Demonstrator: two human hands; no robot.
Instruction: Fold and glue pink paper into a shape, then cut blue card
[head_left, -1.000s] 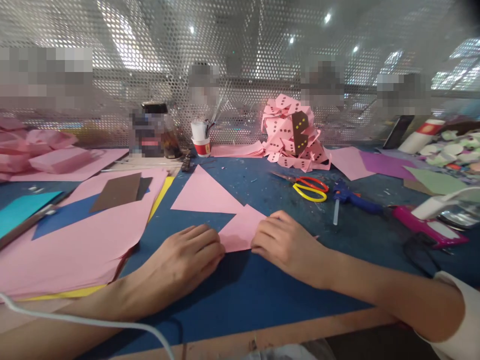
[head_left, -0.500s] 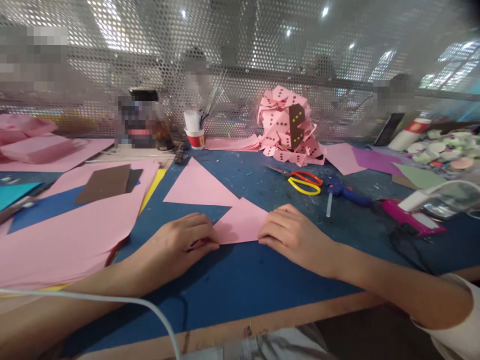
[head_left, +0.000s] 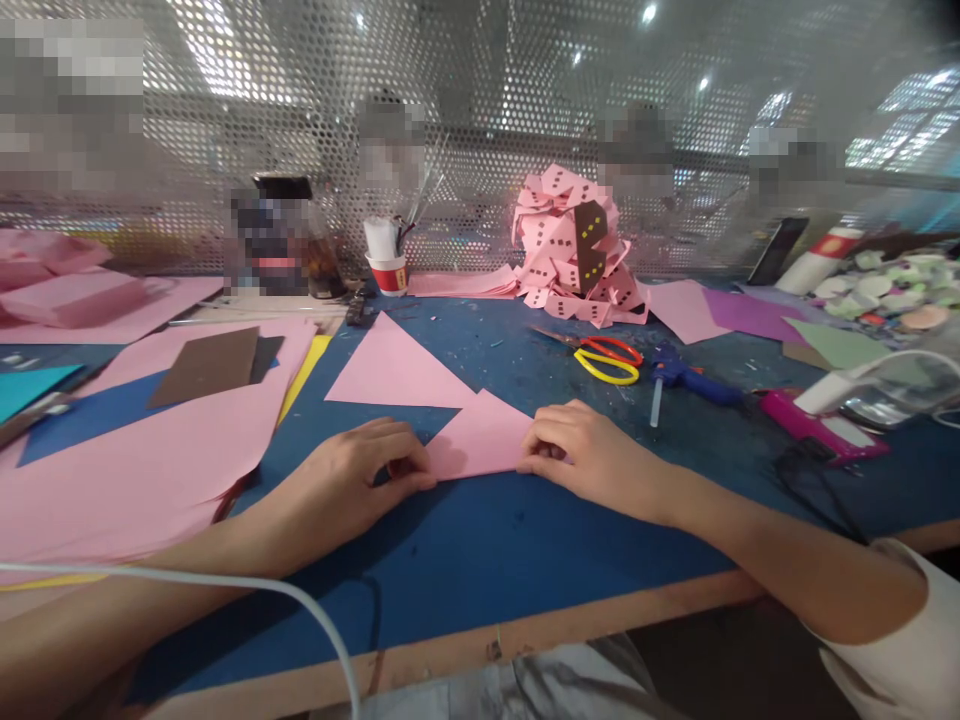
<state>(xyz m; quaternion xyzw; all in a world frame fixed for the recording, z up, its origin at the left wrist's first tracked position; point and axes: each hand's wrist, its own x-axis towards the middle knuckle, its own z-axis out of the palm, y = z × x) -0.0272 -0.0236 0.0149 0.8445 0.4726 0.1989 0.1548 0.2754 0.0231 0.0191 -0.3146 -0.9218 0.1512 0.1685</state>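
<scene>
A folded piece of pink paper (head_left: 484, 435) lies on the blue table (head_left: 450, 560) with its straight edge toward me. My left hand (head_left: 375, 460) pinches its left corner between thumb and fingers. At the right corner, my right hand (head_left: 574, 450) grips the same paper, thumb along the near edge. Just behind it lies a second pink paper triangle (head_left: 394, 370), apart from both hands and partly overlapped by the held piece.
Scissors (head_left: 607, 362) and a blue glue gun (head_left: 690, 378) lie at right. Pink sheets (head_left: 142, 470) are stacked at left under a brown piece (head_left: 210, 368). A pink paper construction (head_left: 562, 250) and a paper cup (head_left: 388, 272) stand behind. A white cable (head_left: 285, 588) crosses the left forearm.
Both hands keep hold of the paper's corners. The right hand's fingers have lifted and curled slightly, showing a gap above the thumb. The view has shifted slightly.
</scene>
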